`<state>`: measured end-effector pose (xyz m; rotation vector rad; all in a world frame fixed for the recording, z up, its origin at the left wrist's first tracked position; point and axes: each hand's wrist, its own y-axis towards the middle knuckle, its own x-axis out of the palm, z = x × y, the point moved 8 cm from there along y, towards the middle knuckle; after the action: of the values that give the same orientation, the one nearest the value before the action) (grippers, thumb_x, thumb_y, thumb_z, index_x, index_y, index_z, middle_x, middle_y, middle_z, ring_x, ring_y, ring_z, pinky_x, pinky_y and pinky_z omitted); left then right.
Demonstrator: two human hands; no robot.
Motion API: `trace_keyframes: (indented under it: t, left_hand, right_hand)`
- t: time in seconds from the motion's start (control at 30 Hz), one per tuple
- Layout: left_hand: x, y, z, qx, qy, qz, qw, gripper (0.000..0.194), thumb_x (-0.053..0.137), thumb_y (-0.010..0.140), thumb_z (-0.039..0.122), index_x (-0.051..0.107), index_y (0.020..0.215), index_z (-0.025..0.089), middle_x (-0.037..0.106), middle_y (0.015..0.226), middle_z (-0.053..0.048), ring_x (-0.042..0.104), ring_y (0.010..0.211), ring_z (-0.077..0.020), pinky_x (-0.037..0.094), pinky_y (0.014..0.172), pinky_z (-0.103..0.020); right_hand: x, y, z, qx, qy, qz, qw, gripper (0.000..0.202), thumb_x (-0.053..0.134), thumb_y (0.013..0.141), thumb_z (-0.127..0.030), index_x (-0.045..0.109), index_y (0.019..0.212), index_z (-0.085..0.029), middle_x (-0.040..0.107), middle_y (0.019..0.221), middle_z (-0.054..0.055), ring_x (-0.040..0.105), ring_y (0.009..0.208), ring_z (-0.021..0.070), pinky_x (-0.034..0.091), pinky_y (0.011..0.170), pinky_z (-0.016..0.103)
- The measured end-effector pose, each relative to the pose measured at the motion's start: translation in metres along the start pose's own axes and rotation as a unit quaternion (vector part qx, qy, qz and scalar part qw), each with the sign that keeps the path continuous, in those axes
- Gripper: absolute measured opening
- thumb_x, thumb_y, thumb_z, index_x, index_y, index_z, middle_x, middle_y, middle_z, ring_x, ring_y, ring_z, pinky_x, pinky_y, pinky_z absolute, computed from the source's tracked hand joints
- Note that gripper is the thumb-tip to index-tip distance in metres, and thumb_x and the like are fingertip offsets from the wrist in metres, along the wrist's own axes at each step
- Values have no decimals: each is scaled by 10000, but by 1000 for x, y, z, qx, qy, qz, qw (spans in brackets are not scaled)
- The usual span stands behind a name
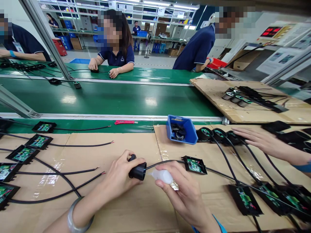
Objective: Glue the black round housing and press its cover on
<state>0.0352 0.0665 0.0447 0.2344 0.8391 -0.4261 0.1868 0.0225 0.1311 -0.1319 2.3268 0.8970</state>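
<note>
My left hand point(121, 174) is closed around a black cylindrical housing point(139, 171), whose open end faces right. A black cable point(165, 161) runs from that end to a small black box with a green circuit board point(194, 165). In my right hand point(181, 186) is a small white squeeze bottle point(163, 176), its tip pointing left at the housing with a short gap between them. What lies inside the housing is hidden from me.
Cardboard point(80, 161) covers the bench. A blue bin point(182, 129) holds black parts, and a red utility knife point(125, 122) lies left of it. Circuit-board boxes with cables lie at both sides. From the right, another person's hand point(262, 140) reaches over black housings. A green conveyor point(109, 97) runs behind.
</note>
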Motion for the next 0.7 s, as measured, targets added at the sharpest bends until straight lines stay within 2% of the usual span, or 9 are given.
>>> trace_keyframes:
  t: [0.47, 0.7]
  left_hand:
    - [1, 0, -1, 1, 14, 3, 1000, 613, 842, 684, 132, 646, 1213, 372, 534, 1175, -42, 658, 956, -236, 563, 810, -373]
    - [-1, 0, 0, -2, 15, -1, 1000, 601, 828, 687, 111, 650, 1204, 362, 537, 1168, -43, 654, 973, -243, 566, 808, -377]
  right_hand:
    - [3, -2, 2, -7, -4, 3, 1000, 194, 590, 947, -174, 596, 1138, -208, 671, 894, 63, 672, 763, 166, 557, 638, 238]
    - [-1, -1, -3, -5, 15, 1, 1000, 144, 591, 956, -212, 613, 1098, -203, 676, 854, 52, 665, 741, 166, 552, 640, 233]
